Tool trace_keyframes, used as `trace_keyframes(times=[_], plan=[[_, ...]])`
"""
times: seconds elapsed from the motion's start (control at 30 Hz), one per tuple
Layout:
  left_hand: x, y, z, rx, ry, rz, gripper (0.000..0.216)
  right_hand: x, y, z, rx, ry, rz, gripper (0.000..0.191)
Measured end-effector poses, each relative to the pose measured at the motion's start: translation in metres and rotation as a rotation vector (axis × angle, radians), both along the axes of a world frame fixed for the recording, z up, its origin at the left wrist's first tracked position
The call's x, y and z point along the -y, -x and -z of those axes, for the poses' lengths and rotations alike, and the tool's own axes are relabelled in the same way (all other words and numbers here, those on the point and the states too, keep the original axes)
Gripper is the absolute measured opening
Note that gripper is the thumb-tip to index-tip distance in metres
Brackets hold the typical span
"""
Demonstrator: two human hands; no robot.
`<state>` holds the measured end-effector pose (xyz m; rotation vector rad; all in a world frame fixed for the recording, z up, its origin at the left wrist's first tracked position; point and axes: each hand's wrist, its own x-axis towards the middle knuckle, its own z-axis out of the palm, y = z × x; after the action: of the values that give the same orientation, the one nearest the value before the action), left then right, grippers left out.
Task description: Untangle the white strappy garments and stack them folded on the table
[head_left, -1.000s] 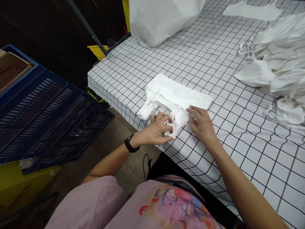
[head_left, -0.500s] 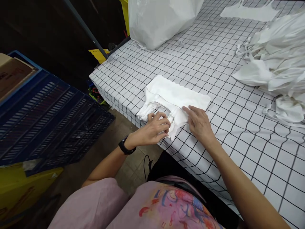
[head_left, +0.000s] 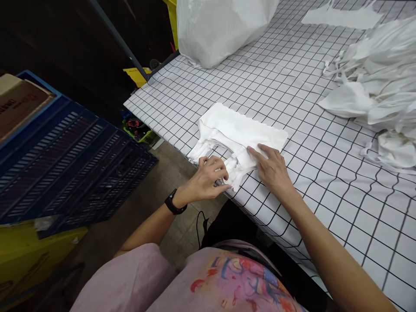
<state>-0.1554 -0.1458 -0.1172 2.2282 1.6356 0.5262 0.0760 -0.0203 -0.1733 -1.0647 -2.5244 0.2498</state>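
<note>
Head view shows 2 bare hands on a stack of thin white clothes, which lies flat on a checked table, close to the near edge. Being so near, it can be reached with both arms bent or low. The wide part of the stack, with its wavy rim, points away from the person, and the straps point back, so the straps are the part nearest the body. The left hand has its fingers bent like a loose claw, with the thumb a bit apart. It touches the straps, but I cannot tell if it pinches any of them. The right hand is open, with its fingers laid on top of the stack at the right side. It grips nothing; it looks like a soft weight, pressing so the layers do not slide. On the left wrist is a black band. A big white bag stands at the far left of the table. A messy white heap lies to the right, well apart from the stack, so the 2 do not mix. Behind the heap, 1 white top lies flat. Off to the left are blue crates, with a brown box at the upper end.
</note>
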Motion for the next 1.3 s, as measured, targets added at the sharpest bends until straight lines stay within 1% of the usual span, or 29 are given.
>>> trace_keyframes(times=[0.07,0.1,0.13,0.27,0.37,0.47,0.57,0.67,0.73,0.77,0.93,1.1,1.2,1.3], plan=[[0.002,-0.004,0.008,0.146,0.002,-0.176,0.026,0.0,0.0,-0.001,0.006,0.005,0.001,0.056],[0.003,-0.007,0.011,0.194,0.013,-0.229,0.03,0.0,0.0,-0.001,0.007,0.009,0.0,0.057],[0.004,-0.009,0.013,0.218,0.027,-0.252,0.031,0.0,0.0,-0.001,0.006,0.012,-0.001,0.057],[0.009,-0.016,0.017,0.234,0.072,-0.234,0.018,0.0,-0.001,-0.001,-0.008,0.02,-0.011,0.059],[0.012,-0.02,0.013,0.334,0.074,-0.269,0.013,0.0,-0.002,-0.001,-0.001,0.012,-0.014,0.058],[0.013,-0.024,0.007,0.407,0.13,-0.304,0.017,-0.001,-0.002,0.0,0.007,-0.001,-0.009,0.057],[0.014,-0.027,0.003,0.349,0.19,-0.343,0.026,-0.001,-0.002,0.002,0.007,-0.018,-0.001,0.056],[0.014,-0.029,0.004,0.271,0.217,-0.376,0.031,-0.001,-0.002,0.003,0.012,-0.027,-0.003,0.056],[0.015,-0.031,0.006,0.24,0.198,-0.36,0.029,-0.001,-0.002,0.003,0.014,-0.029,0.0,0.056],[0.017,-0.032,0.007,0.221,0.163,-0.342,0.026,-0.001,-0.002,0.002,0.014,-0.029,0.002,0.056],[0.024,-0.032,0.008,0.097,-0.119,-0.25,0.015,-0.001,-0.002,0.001,0.015,-0.022,0.007,0.055],[0.027,-0.024,0.012,0.026,-0.31,-0.13,0.009,-0.001,-0.003,0.003,0.01,-0.026,0.002,0.054],[0.026,-0.021,0.014,0.013,-0.349,-0.103,0.011,-0.002,-0.002,0.004,0.002,-0.033,0.007,0.053],[0.024,-0.019,0.013,0.076,-0.295,-0.081,0.013,-0.001,-0.001,0.004,-0.002,-0.036,0.01,0.053]])
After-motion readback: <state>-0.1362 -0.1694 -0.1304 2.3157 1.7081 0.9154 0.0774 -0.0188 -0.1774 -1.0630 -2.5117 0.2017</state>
